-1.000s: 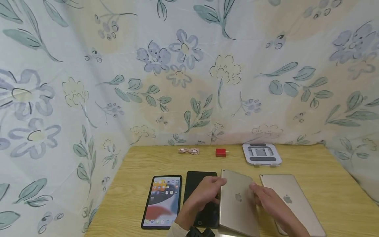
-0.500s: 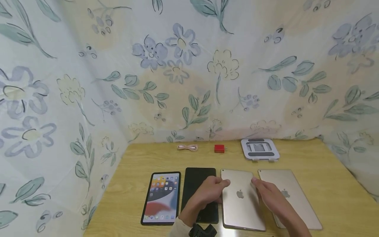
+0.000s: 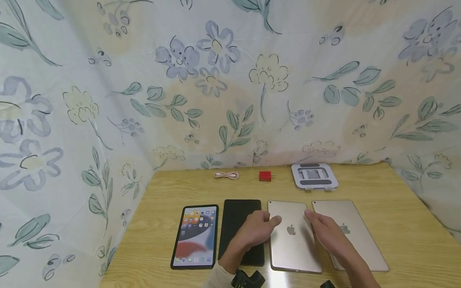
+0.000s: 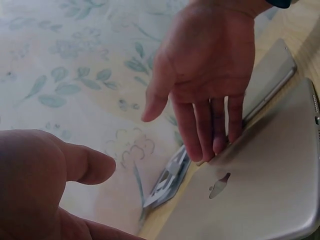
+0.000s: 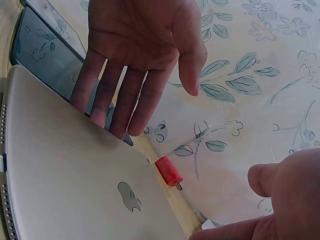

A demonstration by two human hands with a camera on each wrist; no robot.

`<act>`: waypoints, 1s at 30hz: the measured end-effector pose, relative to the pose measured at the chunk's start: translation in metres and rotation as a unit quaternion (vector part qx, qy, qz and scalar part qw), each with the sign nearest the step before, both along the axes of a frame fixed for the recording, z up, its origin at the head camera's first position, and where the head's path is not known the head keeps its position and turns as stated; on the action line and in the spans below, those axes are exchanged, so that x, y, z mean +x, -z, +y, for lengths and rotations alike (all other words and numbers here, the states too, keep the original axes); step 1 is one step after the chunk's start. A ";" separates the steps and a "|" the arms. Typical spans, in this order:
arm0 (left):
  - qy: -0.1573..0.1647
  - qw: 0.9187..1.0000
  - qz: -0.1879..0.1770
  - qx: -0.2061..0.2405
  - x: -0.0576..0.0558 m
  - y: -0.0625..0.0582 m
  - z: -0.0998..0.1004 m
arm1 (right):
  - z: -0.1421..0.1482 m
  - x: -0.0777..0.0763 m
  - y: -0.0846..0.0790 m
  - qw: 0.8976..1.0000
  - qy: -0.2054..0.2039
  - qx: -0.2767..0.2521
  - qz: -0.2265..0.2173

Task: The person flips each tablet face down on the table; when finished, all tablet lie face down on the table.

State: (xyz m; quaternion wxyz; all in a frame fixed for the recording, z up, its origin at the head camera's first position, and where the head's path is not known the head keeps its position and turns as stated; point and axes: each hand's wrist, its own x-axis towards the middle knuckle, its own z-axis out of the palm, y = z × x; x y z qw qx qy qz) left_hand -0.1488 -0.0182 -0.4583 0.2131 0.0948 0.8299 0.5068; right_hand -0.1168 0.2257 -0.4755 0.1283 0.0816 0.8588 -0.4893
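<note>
A gold tablet (image 3: 293,244) lies face down on the wooden table, its apple logo showing, between my two hands. My left hand (image 3: 256,228) is at its left long edge, thumb lifted clear; the right wrist view shows that hand's fingers (image 5: 127,100) straight, their tips right at the edge. At the opposite edge is my right hand (image 3: 325,232), whose fingers (image 4: 204,125) also look straight in the left wrist view. Under my left hand sits a black tablet (image 3: 239,214), partly hidden. A second gold tablet (image 3: 360,232), logo up, lies partly behind my right hand.
At the left lies a tablet with a lit screen (image 3: 196,240). Along the back of the table (image 3: 144,224) are a coiled pink cable (image 3: 226,175), a red plug adapter (image 3: 265,176) and a folded grey-white stand (image 3: 314,177). Floral cloth (image 3: 201,100) hangs behind.
The middle gold tablet, tilted up between my hands a second ago, has come down flat on the table. My hands have loosened from its edges. The head view has shifted slightly.
</note>
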 end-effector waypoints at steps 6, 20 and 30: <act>0.001 1.000 0.011 -0.024 0.000 0.000 0.001 | -0.001 -0.001 0.000 1.000 0.005 0.007 0.000; 0.018 0.997 -0.009 0.069 -0.013 0.000 -0.047 | -0.021 -0.011 -0.020 0.996 -0.002 0.036 0.078; 0.039 0.992 -0.050 0.108 -0.026 -0.014 -0.118 | -0.066 -0.027 -0.023 0.995 -0.049 -0.063 0.067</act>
